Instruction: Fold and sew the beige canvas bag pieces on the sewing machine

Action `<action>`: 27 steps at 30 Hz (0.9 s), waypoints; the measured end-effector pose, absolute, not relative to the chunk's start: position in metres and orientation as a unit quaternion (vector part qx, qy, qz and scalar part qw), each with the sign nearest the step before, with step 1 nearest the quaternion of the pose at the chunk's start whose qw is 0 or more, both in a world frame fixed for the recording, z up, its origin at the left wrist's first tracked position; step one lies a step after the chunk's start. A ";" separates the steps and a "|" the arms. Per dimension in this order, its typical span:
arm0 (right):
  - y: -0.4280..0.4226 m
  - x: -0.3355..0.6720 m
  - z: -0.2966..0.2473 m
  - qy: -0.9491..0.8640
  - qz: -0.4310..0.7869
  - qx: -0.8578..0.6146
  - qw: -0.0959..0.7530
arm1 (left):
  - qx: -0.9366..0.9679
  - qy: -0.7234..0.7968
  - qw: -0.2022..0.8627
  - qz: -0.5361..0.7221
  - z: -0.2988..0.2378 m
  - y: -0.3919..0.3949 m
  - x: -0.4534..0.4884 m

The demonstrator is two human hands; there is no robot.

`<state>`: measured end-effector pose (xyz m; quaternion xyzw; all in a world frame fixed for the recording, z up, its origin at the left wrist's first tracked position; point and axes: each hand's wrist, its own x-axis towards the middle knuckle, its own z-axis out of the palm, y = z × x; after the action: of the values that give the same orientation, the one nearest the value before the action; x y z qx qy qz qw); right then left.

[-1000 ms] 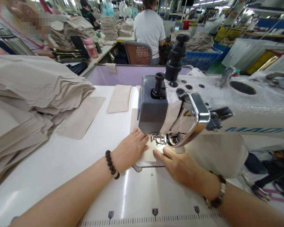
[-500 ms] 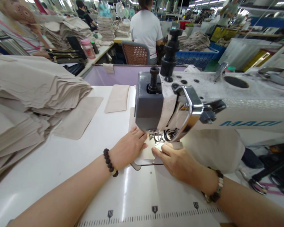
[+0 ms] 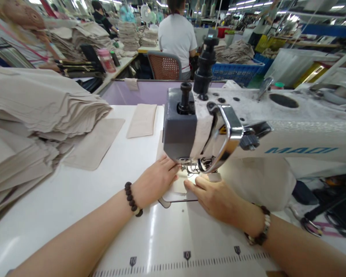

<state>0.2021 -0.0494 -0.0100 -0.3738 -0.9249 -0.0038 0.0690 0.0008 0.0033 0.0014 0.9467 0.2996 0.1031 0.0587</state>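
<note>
A white sewing machine (image 3: 276,132) with a dark grey head cover reaches in from the right. Beneath its presser foot (image 3: 192,168) lies a beige fabric piece (image 3: 180,187), lit by the machine's lamp. My left hand (image 3: 158,179) rests flat on the fabric just left of the foot, its fingers stretched out and partly under the head. To the right of the foot, my right hand (image 3: 216,194) presses the fabric with its index finger extended; the other fingers are bent and partly hidden. More beige fabric (image 3: 259,181) spreads under the machine arm.
Stacked beige fabric pieces (image 3: 46,104) cover the table's left side. One loose panel (image 3: 95,144) and a small folded piece (image 3: 142,120) lie nearer the machine. A printed ruler (image 3: 187,264) runs along the front. Beyond the lilac panel (image 3: 150,91), a person (image 3: 177,36) sits facing away.
The view has shifted very slightly. Both hands hold nearly the same places on the fabric, and the fabric shows no clear movement.
</note>
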 end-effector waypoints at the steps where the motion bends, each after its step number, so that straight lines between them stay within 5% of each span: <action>1: -0.049 0.203 -0.010 -0.930 0.002 -0.358 0.085 | 0.949 0.289 0.060 0.110 0.001 0.001 0.000; 10: -0.051 0.212 0.000 -0.958 0.042 -0.237 0.153 | 0.953 0.222 0.115 0.171 -0.001 -0.008 -0.002; 27: -0.051 0.202 -0.011 -0.935 0.009 -0.333 0.124 | 0.961 0.226 0.130 0.090 0.001 -0.007 -0.004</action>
<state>0.2018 -0.0507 -0.0107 -0.3327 -0.9347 0.0091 0.1245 -0.0039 -0.0069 0.0007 0.9612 0.2257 0.0899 0.1304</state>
